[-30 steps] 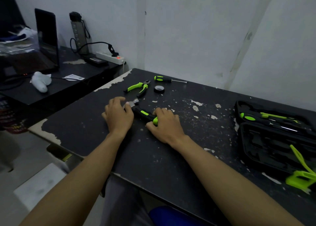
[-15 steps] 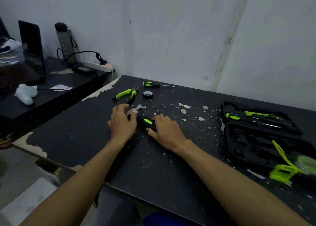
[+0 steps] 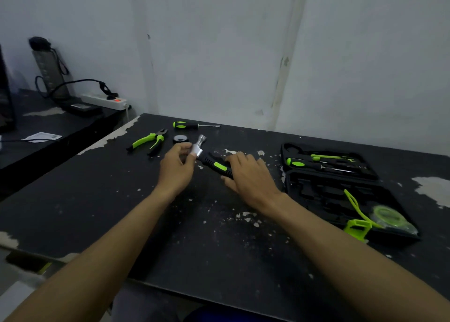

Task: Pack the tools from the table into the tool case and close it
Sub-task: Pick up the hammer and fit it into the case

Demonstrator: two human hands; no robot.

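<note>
The hammer (image 3: 220, 166) is at mid-counter (image 3: 97, 200), left of the open tool case (image 3: 316, 193). Both hands are clamped on it: the left hand (image 3: 176, 170) pinches the steel head and the right hand (image 3: 250, 178) curls round the handle.

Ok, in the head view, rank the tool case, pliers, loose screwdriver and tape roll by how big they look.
1. Tool case: clearly largest, though also nearest the camera.
2. Pliers and screwdriver: about equal in length, with the pliers broader. They are too close to rank.
3. Tape roll: smallest.
</note>
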